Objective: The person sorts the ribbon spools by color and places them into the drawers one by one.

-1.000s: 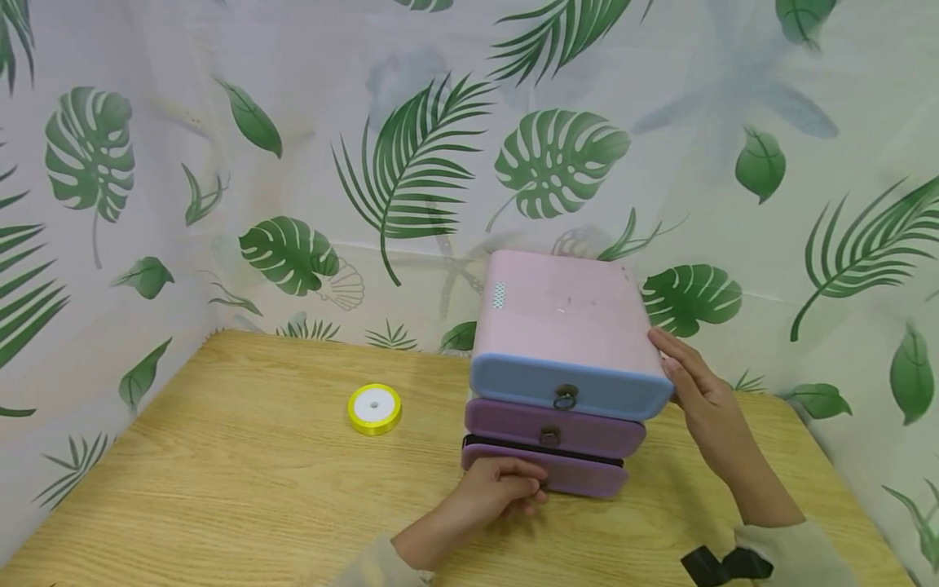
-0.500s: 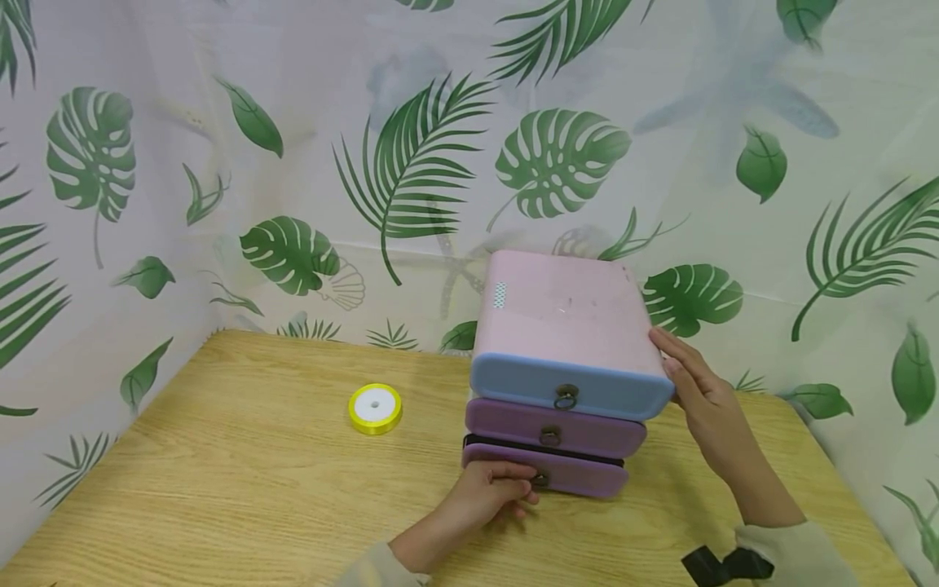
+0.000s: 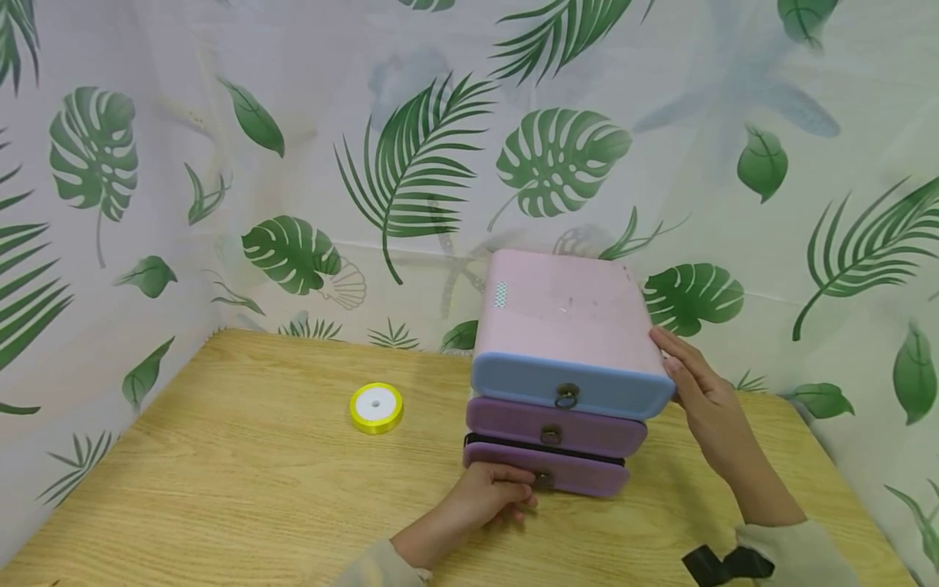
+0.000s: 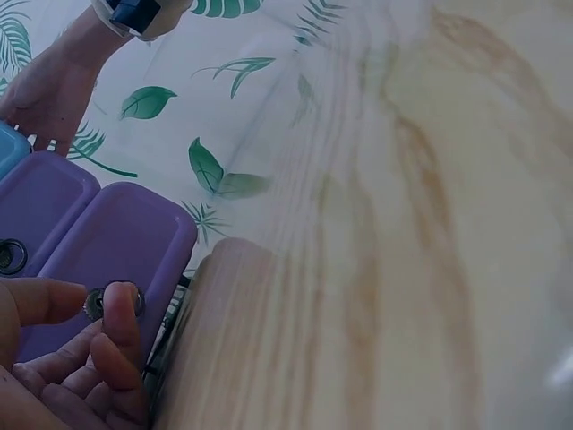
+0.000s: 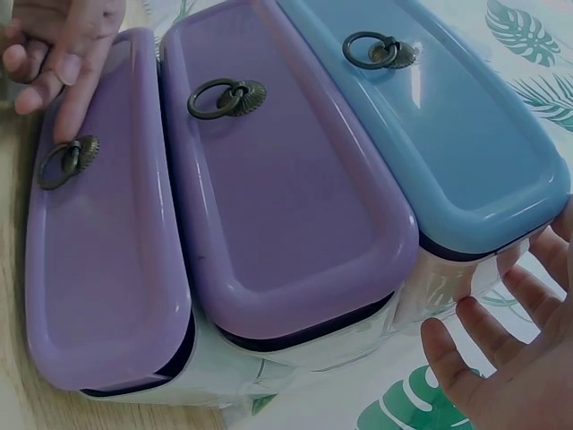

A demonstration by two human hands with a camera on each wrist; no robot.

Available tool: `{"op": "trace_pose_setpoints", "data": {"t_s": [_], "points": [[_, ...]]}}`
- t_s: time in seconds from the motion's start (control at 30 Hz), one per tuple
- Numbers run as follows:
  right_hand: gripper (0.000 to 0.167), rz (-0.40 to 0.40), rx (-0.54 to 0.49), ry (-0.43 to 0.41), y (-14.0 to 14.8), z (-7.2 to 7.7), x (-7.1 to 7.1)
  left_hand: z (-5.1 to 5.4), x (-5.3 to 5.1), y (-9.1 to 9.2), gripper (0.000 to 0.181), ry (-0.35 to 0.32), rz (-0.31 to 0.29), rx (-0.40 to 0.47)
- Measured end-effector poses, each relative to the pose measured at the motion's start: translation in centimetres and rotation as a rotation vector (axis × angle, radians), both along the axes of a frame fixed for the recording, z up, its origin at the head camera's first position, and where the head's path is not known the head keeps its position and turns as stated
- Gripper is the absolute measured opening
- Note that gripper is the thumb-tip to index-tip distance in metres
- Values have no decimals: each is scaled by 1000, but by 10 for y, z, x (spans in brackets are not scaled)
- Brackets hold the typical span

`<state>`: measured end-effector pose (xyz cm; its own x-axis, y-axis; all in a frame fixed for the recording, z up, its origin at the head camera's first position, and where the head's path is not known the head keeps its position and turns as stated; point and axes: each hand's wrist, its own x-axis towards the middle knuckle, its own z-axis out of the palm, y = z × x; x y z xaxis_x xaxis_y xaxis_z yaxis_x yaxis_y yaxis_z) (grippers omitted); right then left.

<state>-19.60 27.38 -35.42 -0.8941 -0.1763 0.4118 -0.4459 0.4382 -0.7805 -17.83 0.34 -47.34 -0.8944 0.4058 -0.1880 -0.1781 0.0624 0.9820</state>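
A three-drawer organizer has a pink top (image 3: 572,310), a blue top drawer (image 3: 528,379) and two purple drawers below. At the bottom purple drawer (image 3: 594,479), my left hand (image 3: 480,497) has its index fingertip against the metal ring pull (image 5: 67,163), with the other fingers loosely bent. A dark strip shows along that drawer's upper edge. My right hand (image 3: 707,408) rests with extended fingers on the organizer's right side, by the blue drawer (image 5: 448,116). In the left wrist view, the left thumb and index finger are beside the ring pull (image 4: 95,305).
A yellow-rimmed spool with a white face (image 3: 376,405) lies on the wooden table (image 3: 242,456), left of the organizer. Leaf-patterned cloth (image 3: 411,310) hangs behind the table and at its sides. A black item (image 3: 726,566) is at the right sleeve.
My left hand has shifted slightly left along the bottom drawer, uncovering its ring pull in the head view. The right hand and the organizer show no clear movement.
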Motion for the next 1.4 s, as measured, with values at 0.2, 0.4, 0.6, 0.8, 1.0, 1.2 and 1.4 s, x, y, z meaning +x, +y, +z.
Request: {"op": "trace_pose_setpoints", "data": {"t_s": [0.2,0.4,0.6,0.8,1.0,1.2,1.4], "points": [[44,5,-8,-1,0,0,0,1,0,1,27,-21,-32,-25],[44,11,-11,-1,0,0,0,-1,0,5,24,-28,-44,-48],[44,15,-16,-5,-1,0,0,-5,0,12,25,-52,-39,-30],[45,12,-13,-4,-1,0,0,-5,1,16,23,-61,-30,-23],[45,16,-22,-6,0,0,1,-6,1,20,20,-61,-16,-29],[44,14,-24,-3,0,0,1,-8,-1,24,17,-71,-5,-40],[44,11,-20,-3,0,0,0,-8,-1,22,17,-72,-9,-38]]}}
